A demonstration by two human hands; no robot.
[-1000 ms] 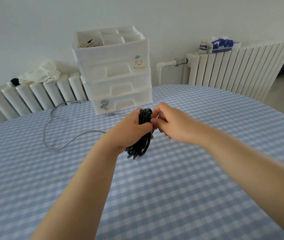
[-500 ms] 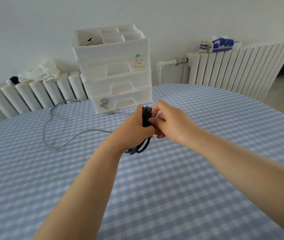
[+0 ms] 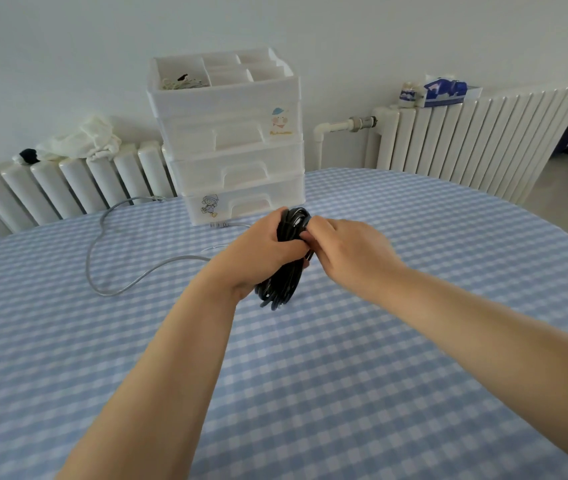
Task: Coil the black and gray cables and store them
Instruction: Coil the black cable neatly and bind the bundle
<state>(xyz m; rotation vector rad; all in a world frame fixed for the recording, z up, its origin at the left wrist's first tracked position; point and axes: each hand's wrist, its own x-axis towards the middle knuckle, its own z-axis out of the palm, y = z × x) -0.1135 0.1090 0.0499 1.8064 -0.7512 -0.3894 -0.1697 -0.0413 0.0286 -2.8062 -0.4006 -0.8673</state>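
Observation:
A coiled black cable (image 3: 281, 282) hangs in a bundle above the middle of the table. My left hand (image 3: 258, 251) grips the bundle round its upper part. My right hand (image 3: 348, 251) meets it from the right, fingertips pinching the black cable at the top of the coil. The gray cable (image 3: 130, 282) lies loose on the checked tablecloth to the left, snaking from the radiator toward the white drawer unit (image 3: 230, 140). Its near end is hidden behind my left hand.
The drawer unit stands at the table's far edge, all drawers closed, its top tray (image 3: 185, 69) holding small items. White radiators (image 3: 476, 133) line the wall behind. A cloth (image 3: 78, 140) and a tissue pack (image 3: 443, 90) lie on them. The blue checked table (image 3: 310, 375) spreads toward me.
Both hands stayed together on the black coil and shifted slightly. The coil's lower loops swung up a little, then hang down again.

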